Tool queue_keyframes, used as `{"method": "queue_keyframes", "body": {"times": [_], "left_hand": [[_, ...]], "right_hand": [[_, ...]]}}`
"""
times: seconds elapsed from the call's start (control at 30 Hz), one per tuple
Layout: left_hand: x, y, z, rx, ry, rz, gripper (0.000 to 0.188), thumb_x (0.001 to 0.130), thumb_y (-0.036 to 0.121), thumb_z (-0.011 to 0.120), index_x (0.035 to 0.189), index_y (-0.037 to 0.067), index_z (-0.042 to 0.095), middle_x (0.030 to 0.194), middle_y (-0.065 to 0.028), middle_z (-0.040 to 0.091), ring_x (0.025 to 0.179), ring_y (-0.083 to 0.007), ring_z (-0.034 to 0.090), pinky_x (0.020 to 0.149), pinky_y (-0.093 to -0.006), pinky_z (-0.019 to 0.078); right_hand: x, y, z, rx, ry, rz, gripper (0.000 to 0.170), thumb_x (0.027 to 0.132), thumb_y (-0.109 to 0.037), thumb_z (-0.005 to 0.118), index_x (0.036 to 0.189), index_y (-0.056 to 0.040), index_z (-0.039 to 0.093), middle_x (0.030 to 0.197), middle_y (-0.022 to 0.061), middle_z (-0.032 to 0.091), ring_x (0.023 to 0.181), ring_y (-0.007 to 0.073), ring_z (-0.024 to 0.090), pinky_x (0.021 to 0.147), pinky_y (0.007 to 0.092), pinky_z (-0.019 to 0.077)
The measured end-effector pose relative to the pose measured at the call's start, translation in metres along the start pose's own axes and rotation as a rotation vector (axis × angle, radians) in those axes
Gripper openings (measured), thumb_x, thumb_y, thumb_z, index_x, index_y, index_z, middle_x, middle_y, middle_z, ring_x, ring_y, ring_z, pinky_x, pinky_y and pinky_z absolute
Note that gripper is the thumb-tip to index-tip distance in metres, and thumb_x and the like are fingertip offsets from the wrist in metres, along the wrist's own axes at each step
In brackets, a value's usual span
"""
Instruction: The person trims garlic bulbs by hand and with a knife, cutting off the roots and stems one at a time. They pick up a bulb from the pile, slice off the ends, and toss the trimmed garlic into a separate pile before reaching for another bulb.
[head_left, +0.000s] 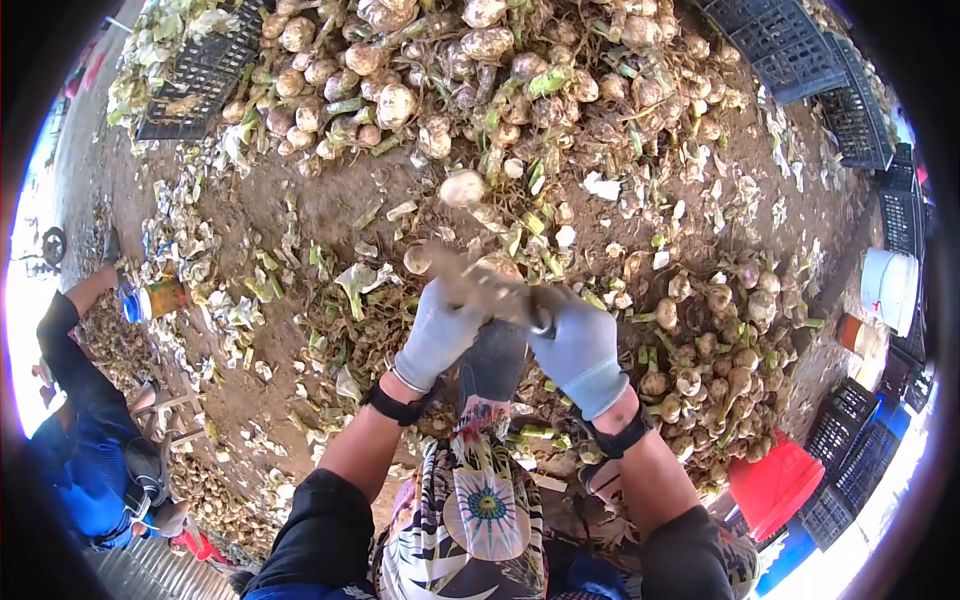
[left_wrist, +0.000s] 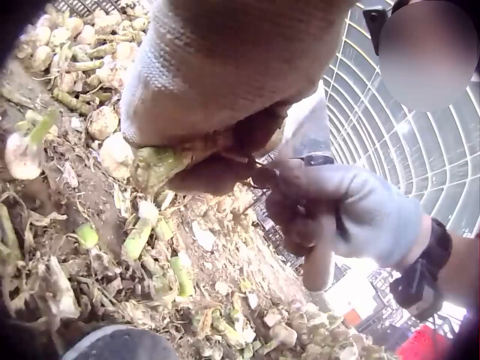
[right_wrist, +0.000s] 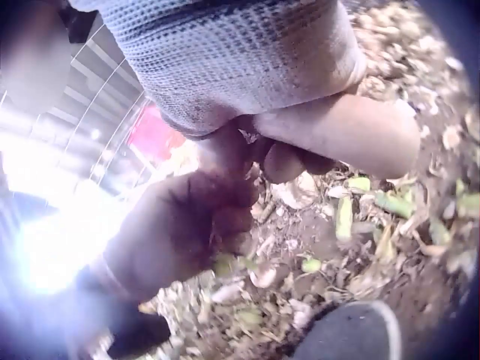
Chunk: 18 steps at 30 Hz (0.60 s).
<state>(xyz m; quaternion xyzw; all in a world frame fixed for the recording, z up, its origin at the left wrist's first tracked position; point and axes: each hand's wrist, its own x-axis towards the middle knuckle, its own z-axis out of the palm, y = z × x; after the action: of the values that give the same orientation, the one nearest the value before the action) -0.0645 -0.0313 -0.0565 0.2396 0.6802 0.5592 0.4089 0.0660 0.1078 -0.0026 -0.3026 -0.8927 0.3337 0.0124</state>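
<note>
Both hands wear pale grey gloves and meet in front of the person's knees. Curled fingers of the left hand (head_left: pixel 440 325) (left_wrist: pixel 232 71) grip a brown garlic stalk (head_left: pixel 482 288), blurred in the head view; its green part (left_wrist: pixel 159 166) shows below the glove in the left wrist view. Close against it, the right hand (head_left: pixel 578 350) (left_wrist: pixel 367 214) (right_wrist: pixel 240 71) has its fingers curled round a small dark tool (head_left: pixel 541 327), mostly hidden, with a shiny curved edge. Whether the pale bulb (left_wrist: pixel 117 156) beside the stalk belongs to it, I cannot tell.
A large heap of garlic (head_left: pixel 490 60) lies ahead, a smaller pile (head_left: pixel 715 370) at the right. Trimmings cover the ground. Crates (head_left: pixel 780 50), a white bucket (head_left: pixel 888 290) and a red container (head_left: pixel 775 485) stand right. Another person (head_left: pixel 85 450) sits left.
</note>
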Motion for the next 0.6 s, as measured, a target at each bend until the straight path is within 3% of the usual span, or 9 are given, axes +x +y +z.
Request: {"method": "queue_keyframes", "body": {"times": [0.03, 0.13, 0.27, 0.4, 0.47, 0.5, 0.53, 0.57, 0.6], "left_hand": [[-0.004, -0.004, -0.001, 0.145, 0.025, 0.142, 0.055, 0.090, -0.002, 0.058, 0.142, -0.002, 0.040, 0.122, -0.0114, 0.062, 0.108, -0.0175, 0.061, 0.094, -0.0310, 0.0499], [-0.008, -0.008, -0.010, 0.025, -0.049, 0.065, 0.060, 0.093, 0.004, 0.061, 0.146, -0.002, 0.033, 0.128, -0.0135, 0.059, 0.113, -0.0198, 0.059, 0.097, -0.0330, 0.0497], [0.005, -0.015, -0.017, -0.043, -0.147, 0.004, 0.062, 0.093, 0.008, 0.065, 0.146, -0.003, 0.034, 0.129, -0.0129, 0.058, 0.114, -0.0196, 0.059, 0.096, -0.0338, 0.0507], [-0.011, -0.010, -0.015, -0.247, -0.128, 0.077, 0.064, 0.091, 0.010, 0.069, 0.144, -0.003, 0.036, 0.128, -0.0123, 0.059, 0.112, -0.0177, 0.060, 0.094, -0.0322, 0.0513], [-0.006, 0.005, -0.014, -0.236, -0.123, -0.126, 0.061, 0.088, 0.006, 0.071, 0.141, -0.004, 0.041, 0.124, -0.0110, 0.062, 0.109, -0.0159, 0.061, 0.093, -0.0305, 0.0517], [0.007, 0.007, -0.028, -0.134, -0.358, -0.439, 0.055, 0.086, -0.002, 0.068, 0.136, -0.004, 0.048, 0.118, -0.0086, 0.066, 0.106, -0.0144, 0.063, 0.091, -0.0287, 0.0520], [0.000, 0.020, -0.009, -0.592, -0.240, -0.296, 0.055, 0.086, -0.004, 0.061, 0.139, -0.004, 0.048, 0.118, -0.0092, 0.067, 0.108, -0.0166, 0.065, 0.094, -0.0320, 0.0531], [-0.002, 0.034, -0.005, -0.571, -0.254, -0.283, 0.056, 0.085, -0.006, 0.062, 0.139, -0.003, 0.048, 0.121, -0.0102, 0.066, 0.110, -0.0171, 0.064, 0.095, -0.0321, 0.0528], [-0.004, 0.044, -0.003, -0.551, -0.247, -0.263, 0.057, 0.084, -0.008, 0.062, 0.139, -0.002, 0.049, 0.123, -0.0112, 0.066, 0.112, -0.0177, 0.064, 0.096, -0.0323, 0.0525]], "right_hand": [[-0.002, -0.004, -0.002, -0.074, -0.015, -0.004, 0.021, 0.075, -0.018, 0.070, 0.094, -0.0133, 0.062, 0.080, 0.0088, 0.063, 0.072, 0.0331, 0.066, 0.066, 0.0415, 0.0521], [-0.002, -0.006, -0.009, -0.084, -0.065, -0.027, 0.021, 0.076, -0.018, 0.069, 0.095, -0.0135, 0.063, 0.079, 0.0079, 0.063, 0.072, 0.0316, 0.066, 0.066, 0.0431, 0.0517], [-0.002, -0.010, -0.014, -0.105, -0.093, -0.078, 0.020, 0.079, -0.020, 0.071, 0.097, -0.0135, 0.066, 0.079, 0.0094, 0.065, 0.069, 0.0331, 0.066, 0.060, 0.0429, 0.0513], [-0.005, -0.002, -0.004, -0.097, -0.033, -0.007, 0.019, 0.081, -0.021, 0.068, 0.099, -0.0139, 0.066, 0.080, 0.0082, 0.067, 0.070, 0.0313, 0.067, 0.063, 0.0421, 0.0525], [-0.002, 0.012, 0.002, -0.094, -0.034, 0.023, 0.019, 0.082, -0.022, 0.066, 0.100, -0.0143, 0.066, 0.082, 0.0072, 0.068, 0.073, 0.0292, 0.069, 0.068, 0.0411, 0.0538], [-0.003, 0.024, 0.006, -0.060, -0.161, 0.231, 0.022, 0.086, -0.024, 0.065, 0.105, -0.0150, 0.067, 0.083, 0.0081, 0.070, 0.074, 0.0281, 0.070, 0.067, 0.0407, 0.0544], [-0.003, 0.036, 0.005, -0.025, -0.284, 0.440, 0.024, 0.089, -0.026, 0.064, 0.110, -0.0156, 0.068, 0.085, 0.0090, 0.072, 0.075, 0.0270, 0.071, 0.067, 0.0403, 0.0549], [0.001, 0.053, -0.003, -0.061, -0.399, 0.560, 0.030, 0.092, -0.033, 0.064, 0.115, -0.0151, 0.068, 0.088, 0.0122, 0.074, 0.076, 0.0255, 0.072, 0.068, 0.0380, 0.0563], [-0.012, 0.080, 0.006, 0.072, -0.373, 0.584, 0.031, 0.091, -0.030, 0.068, 0.116, -0.0122, 0.070, 0.084, 0.0091, 0.074, 0.071, 0.0206, 0.071, 0.067, 0.0337, 0.0560]]}}
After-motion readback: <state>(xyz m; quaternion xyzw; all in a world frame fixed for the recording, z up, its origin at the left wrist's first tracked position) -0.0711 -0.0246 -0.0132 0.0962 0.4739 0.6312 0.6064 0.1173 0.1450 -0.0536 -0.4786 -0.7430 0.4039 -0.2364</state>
